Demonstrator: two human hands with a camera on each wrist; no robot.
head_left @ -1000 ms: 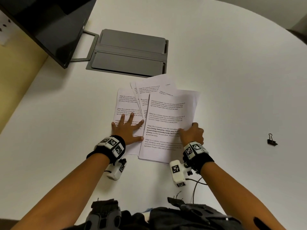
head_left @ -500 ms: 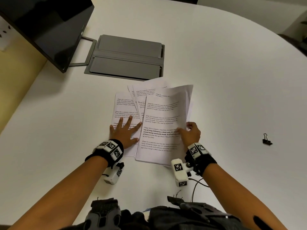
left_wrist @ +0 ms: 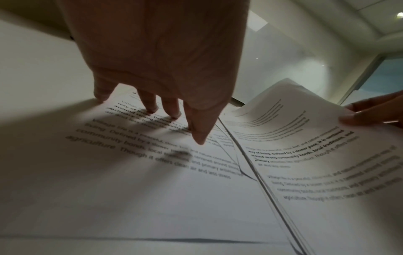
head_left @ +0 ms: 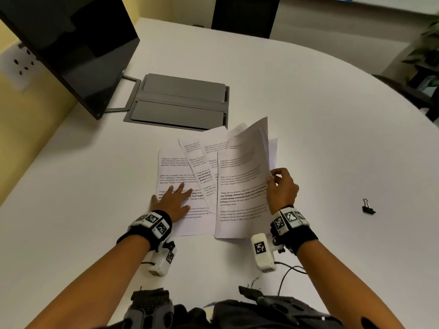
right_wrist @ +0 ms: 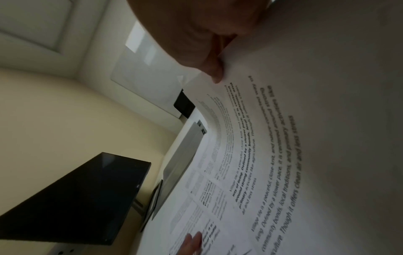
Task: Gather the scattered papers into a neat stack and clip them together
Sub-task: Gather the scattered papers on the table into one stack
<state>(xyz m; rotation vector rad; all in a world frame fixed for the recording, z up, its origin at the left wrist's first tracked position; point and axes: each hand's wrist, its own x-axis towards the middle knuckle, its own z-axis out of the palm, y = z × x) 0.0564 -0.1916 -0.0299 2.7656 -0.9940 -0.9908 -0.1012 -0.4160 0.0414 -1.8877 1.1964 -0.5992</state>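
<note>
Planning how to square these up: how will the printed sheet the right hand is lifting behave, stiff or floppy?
Likely floppy: the top sheet already curls upward where the right hand pinches its edge. Probably light and prone to sliding, since the left hand presses flat on the other papers on the table.

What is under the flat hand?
The left hand presses flat on a printed paper lying on the white table. Whether more sheets lie beneath that paper is hidden.
</note>
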